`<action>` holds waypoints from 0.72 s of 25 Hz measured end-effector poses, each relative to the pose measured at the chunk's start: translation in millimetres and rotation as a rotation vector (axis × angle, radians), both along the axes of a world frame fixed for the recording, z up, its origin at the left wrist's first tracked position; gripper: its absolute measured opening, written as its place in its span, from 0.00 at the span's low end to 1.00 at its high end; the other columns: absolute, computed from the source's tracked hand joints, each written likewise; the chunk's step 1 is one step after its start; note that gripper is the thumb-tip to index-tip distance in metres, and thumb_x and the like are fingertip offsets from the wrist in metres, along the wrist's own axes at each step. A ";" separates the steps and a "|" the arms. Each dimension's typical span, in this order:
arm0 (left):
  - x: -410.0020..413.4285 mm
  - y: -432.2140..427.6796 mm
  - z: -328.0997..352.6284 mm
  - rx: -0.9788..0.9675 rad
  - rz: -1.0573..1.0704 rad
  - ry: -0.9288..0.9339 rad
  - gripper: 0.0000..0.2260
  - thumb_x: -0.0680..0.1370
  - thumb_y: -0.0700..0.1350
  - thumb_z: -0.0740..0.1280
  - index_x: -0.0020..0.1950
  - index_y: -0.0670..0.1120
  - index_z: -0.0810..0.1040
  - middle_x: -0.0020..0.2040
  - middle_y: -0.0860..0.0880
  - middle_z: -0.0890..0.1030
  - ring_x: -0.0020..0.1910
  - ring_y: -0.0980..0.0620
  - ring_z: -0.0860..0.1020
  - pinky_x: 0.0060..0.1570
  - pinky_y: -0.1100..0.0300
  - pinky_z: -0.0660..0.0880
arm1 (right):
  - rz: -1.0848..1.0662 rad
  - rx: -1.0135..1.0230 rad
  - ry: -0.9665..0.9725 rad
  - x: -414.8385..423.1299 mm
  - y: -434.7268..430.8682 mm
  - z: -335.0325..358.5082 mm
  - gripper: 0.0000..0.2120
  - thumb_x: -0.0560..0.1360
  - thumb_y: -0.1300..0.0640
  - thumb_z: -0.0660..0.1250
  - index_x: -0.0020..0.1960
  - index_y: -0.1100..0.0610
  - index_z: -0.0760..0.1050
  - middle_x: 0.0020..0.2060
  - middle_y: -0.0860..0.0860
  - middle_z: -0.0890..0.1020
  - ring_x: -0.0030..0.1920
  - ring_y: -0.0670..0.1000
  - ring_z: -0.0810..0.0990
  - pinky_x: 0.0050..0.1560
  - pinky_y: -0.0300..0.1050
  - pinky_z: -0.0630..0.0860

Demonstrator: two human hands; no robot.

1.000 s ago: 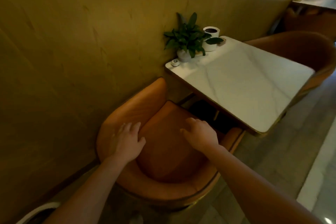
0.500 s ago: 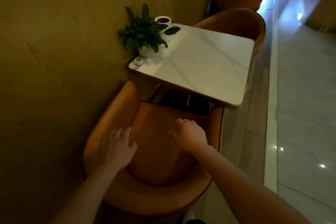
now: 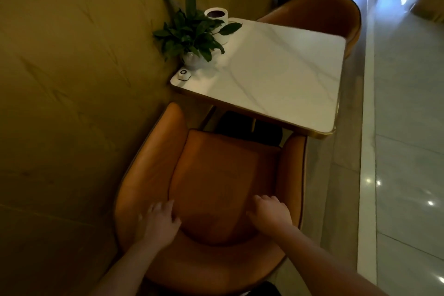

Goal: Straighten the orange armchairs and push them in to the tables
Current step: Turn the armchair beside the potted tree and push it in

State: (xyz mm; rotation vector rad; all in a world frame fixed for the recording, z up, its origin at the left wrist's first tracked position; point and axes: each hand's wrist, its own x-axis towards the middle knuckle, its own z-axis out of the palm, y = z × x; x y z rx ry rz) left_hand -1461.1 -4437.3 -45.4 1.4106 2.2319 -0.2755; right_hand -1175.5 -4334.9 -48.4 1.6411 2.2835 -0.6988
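An orange armchair (image 3: 216, 187) sits in the lower middle of the head view, its curved back nearest the person and its open front facing a white marble-topped bench (image 3: 276, 79) with a gold-coloured edge. The chair's left arm runs close along the yellow-brown wall (image 3: 72, 79); its right arm ends just under the bench's near corner, while most of the seat cushion lies clear of the bench edge, so the chair is only partly tucked in. The left hand (image 3: 158, 222) rests over the inner curve of the chair back on the left, fingers (image 3: 165, 206) spread and bent over the padding toward the seat. The right hand (image 3: 270, 214) lies on the back's inner curve on the right, fingers draped forward; each grip is loosely curled on the upholstery rather than clenched round it. On the bench, along the wall side, stands a leafy potted plant (image 3: 192, 31) in a pale round pot, a white cylindrical holder (image 3: 217, 17) with a dark inside just behind it, and a small white call button (image 3: 184, 74) at the near corner. A second orange armchair (image 3: 319, 12) sits at the far side of the bench, pushed up to it. Pale glossy floor tiles (image 3: 408, 127) run along the right, catching small light reflections.
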 end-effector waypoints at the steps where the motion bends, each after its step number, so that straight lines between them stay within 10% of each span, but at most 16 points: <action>1: -4.2 -2.2 -5.9 -0.028 -0.009 -0.009 0.27 0.82 0.59 0.55 0.80 0.53 0.56 0.78 0.49 0.64 0.76 0.47 0.61 0.75 0.42 0.58 | -0.020 -0.020 -0.014 1.3 -2.9 -4.7 0.20 0.82 0.44 0.59 0.72 0.50 0.69 0.65 0.51 0.76 0.66 0.54 0.73 0.66 0.53 0.72; 8: -67.6 -15.5 -47.8 -0.251 -0.306 0.033 0.27 0.80 0.63 0.52 0.78 0.56 0.62 0.74 0.53 0.70 0.74 0.54 0.66 0.77 0.44 0.49 | -0.283 -0.186 -0.073 -14.8 -41.8 -34.9 0.17 0.81 0.44 0.61 0.67 0.50 0.73 0.59 0.49 0.79 0.61 0.52 0.76 0.64 0.52 0.74; 14: -90.5 -17.9 -48.1 -0.242 -0.487 0.005 0.24 0.78 0.64 0.51 0.64 0.58 0.78 0.66 0.57 0.77 0.70 0.56 0.69 0.75 0.39 0.41 | -0.357 -0.193 -0.185 -50.1 -101.5 -46.2 0.23 0.80 0.37 0.54 0.67 0.46 0.76 0.67 0.46 0.77 0.76 0.53 0.62 0.77 0.65 0.39; 18: -96.2 -12.8 -40.9 -0.253 -0.515 -0.048 0.28 0.76 0.68 0.49 0.66 0.59 0.78 0.68 0.57 0.76 0.72 0.57 0.66 0.75 0.41 0.38 | -0.384 -0.198 -0.187 -50.5 -103.0 -44.0 0.23 0.78 0.39 0.55 0.63 0.46 0.80 0.67 0.45 0.77 0.78 0.50 0.58 0.77 0.62 0.36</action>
